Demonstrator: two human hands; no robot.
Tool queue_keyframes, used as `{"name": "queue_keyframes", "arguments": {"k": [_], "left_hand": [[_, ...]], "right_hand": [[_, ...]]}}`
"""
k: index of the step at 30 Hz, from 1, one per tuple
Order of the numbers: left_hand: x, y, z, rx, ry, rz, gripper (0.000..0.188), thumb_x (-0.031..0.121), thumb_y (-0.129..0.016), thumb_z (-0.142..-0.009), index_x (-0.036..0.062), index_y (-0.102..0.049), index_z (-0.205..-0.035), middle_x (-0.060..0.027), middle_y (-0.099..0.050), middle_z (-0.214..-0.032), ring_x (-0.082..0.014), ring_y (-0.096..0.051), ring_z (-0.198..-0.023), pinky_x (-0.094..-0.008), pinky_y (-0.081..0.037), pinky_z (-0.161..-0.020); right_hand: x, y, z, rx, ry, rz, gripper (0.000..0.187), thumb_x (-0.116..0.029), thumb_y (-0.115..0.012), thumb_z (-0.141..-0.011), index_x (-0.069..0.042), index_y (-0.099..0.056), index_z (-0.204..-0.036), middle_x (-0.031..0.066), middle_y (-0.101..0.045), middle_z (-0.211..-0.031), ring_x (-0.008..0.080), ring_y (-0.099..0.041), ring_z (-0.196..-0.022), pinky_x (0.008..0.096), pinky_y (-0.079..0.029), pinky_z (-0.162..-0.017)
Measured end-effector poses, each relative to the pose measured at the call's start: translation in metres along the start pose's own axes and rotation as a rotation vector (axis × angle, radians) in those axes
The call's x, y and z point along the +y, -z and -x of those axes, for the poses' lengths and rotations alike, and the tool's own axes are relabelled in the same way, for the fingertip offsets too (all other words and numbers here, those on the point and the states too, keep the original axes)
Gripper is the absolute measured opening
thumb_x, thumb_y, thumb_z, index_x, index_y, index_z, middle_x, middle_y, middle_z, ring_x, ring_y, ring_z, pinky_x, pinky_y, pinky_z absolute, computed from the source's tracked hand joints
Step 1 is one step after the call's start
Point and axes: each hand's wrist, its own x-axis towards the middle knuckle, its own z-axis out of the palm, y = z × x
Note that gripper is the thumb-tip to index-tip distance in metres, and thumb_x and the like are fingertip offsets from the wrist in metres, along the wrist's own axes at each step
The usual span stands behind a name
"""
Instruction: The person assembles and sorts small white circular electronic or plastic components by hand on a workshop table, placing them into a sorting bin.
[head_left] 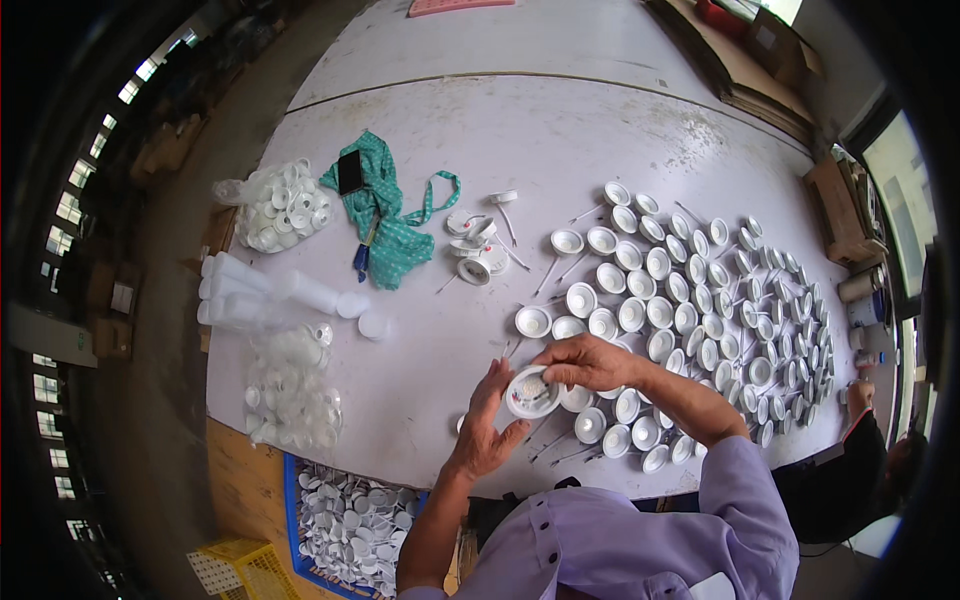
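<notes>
Lamp (534,393), round, white and shallow like a small bowl, held over the table (420,370) near the middle of its near edge, its open face turned up. The person's left hand (487,425) is curved around the left side, fingers along the rim and thumb at the lower rim. The right hand (588,362) grips the upper right rim, thumb and fingers bent close together. Both bare hands belong to a person in a lilac shirt (610,540) at the near edge.

To the right, dozens of similar lamps (660,265) spread toward the table's right edge, most facing up, many with a thin wire trailing out. A small cluster of lamps (474,268), some tipped over, sits by itself left of them.

Further left lies a crumpled teal cloth (400,255) with a black phone (350,172) on it. By the table's left edge are a clear bag (285,210) of white parts, toppled stacks of pale discs (240,285) and, toward the near left corner, a second bag (295,380).

Below the near edge, at left, a blue crate (292,490) is full of white pieces, with a yellow basket (245,565) beside it. A co-worker in dark clothes (835,485) is at the near right corner.
</notes>
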Motion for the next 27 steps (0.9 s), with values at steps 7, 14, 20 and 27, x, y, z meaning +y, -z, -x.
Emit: {"name": "queue_keyframes", "arguments": {"k": [7,14,20,27], "left_hand": [[0.005,0.007,0.072,-0.236,0.354,0.302,0.052,0.032,-0.072,-0.079,-0.0034,-0.058,-0.115,-0.0144,-0.067,-0.102,-0.0198,-0.063,-0.098,-0.0326,-0.046,-0.088],[-0.019,0.0,0.155,0.002,0.6,0.5,0.029,0.022,-0.063,-0.088,-0.0025,-0.061,-0.102,-0.0056,-0.065,-0.083,-0.0104,-0.061,-0.072,-0.0256,-0.049,-0.066],[-0.061,-0.012,0.231,0.327,0.932,0.468,0.02,0.018,-0.063,-0.086,0.0005,-0.064,-0.096,-0.0052,-0.065,-0.08,-0.006,-0.058,-0.059,-0.0201,-0.04,-0.05],[-0.064,-0.004,0.239,0.397,0.905,0.672,0.027,0.016,-0.062,-0.088,-0.0001,-0.058,-0.109,-0.0051,-0.066,-0.087,-0.0087,-0.063,-0.064,-0.0199,-0.039,-0.047]], "right_hand": [[0.015,-0.069,0.014,-0.202,-0.065,-0.092,0.033,-0.028,-0.058,-0.093,0.001,-0.063,-0.11,0.0058,-0.065,-0.09,0.0098,-0.06,-0.077,0.0252,-0.05,-0.066],[0.037,-0.13,-0.013,-0.154,-0.284,-0.085,0.032,-0.029,-0.059,-0.092,-0.002,-0.064,-0.107,0.0062,-0.066,-0.079,0.0102,-0.058,-0.069,0.027,-0.049,-0.062],[0.118,-0.158,-0.047,0.276,0.019,0.726,0.051,-0.031,-0.071,-0.077,-0.006,-0.057,-0.12,0.0128,-0.062,-0.099,0.0289,-0.061,-0.092,0.0381,-0.05,-0.081],[0.127,-0.188,-0.066,0.202,-0.089,0.935,0.064,-0.031,-0.075,-0.071,-0.01,-0.05,-0.126,0.0113,-0.047,-0.124,0.0315,-0.048,-0.111,0.039,-0.047,-0.091]]}}
